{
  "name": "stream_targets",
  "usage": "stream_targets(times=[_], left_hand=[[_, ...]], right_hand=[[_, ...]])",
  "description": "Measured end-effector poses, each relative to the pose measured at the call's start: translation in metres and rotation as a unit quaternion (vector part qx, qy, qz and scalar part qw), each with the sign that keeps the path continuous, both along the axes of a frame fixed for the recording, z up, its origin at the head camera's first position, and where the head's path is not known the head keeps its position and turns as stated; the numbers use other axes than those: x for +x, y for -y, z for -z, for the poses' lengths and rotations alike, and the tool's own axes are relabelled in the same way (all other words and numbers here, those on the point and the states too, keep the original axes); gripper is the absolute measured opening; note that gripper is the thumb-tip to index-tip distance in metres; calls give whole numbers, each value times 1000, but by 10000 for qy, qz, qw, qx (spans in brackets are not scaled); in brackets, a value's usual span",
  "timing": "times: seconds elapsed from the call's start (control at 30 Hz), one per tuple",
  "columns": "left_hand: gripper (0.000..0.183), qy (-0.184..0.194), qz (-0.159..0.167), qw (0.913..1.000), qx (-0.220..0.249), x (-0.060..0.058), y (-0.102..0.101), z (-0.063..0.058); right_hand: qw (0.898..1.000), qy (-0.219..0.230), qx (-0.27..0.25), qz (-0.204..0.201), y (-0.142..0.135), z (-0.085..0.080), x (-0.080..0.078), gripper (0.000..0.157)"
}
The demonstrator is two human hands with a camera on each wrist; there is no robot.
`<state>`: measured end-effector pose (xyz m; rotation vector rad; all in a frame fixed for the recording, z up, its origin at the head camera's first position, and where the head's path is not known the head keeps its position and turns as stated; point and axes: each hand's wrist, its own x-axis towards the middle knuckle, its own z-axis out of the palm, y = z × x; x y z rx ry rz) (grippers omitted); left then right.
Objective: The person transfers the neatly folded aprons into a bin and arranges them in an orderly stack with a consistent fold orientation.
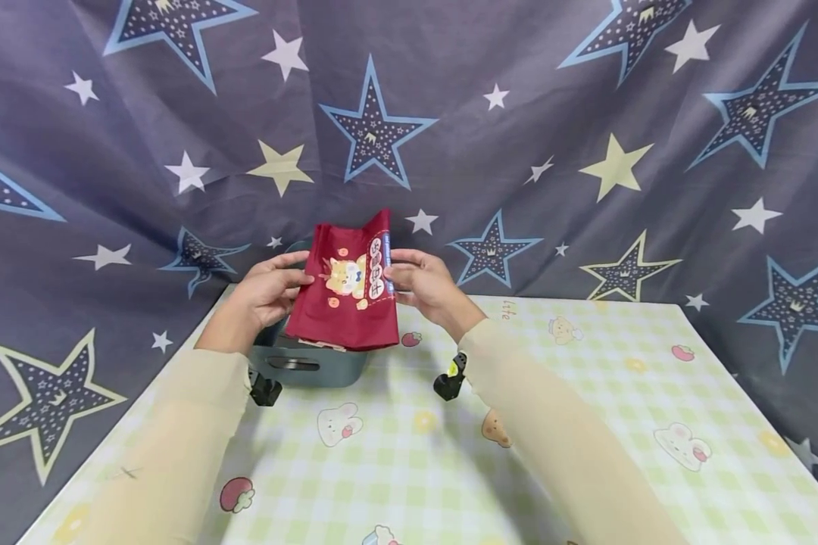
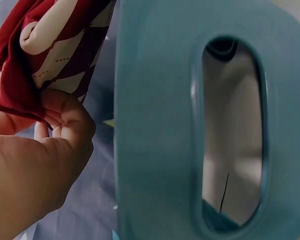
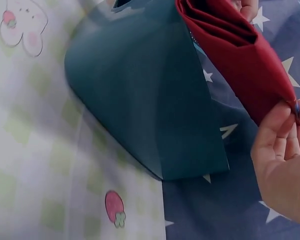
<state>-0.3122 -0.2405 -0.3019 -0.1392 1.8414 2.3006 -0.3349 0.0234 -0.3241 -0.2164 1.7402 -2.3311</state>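
Both hands hold up a folded dark red cloth bag (image 1: 348,318) with a cartoon animal print and white lettering on its front. My left hand (image 1: 270,291) pinches its left side, and my right hand (image 1: 426,284) pinches its right side. Behind and below it stands a blue-green plastic bin (image 1: 334,371) with a slot handle, partly hidden by the red bag. In the left wrist view a red and white diamond pattern shows on the underside of the bag (image 2: 72,55). Several folded layers of the bag (image 3: 255,70) show in the right wrist view.
The table (image 1: 409,462) wears a green and white checked cloth with cartoon prints. A dark blue curtain with stars (image 1: 491,166) hangs behind the table and along its sides. The bin stands near the table's back left corner.
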Motion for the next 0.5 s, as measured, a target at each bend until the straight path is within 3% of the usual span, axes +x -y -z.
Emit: stream_targets(times=[0.5], left_hand=[[55,-117,-72,9974,-708,-15,28,-12]], right_hand=[[9993,187,-306,57,33,1,-7,36]])
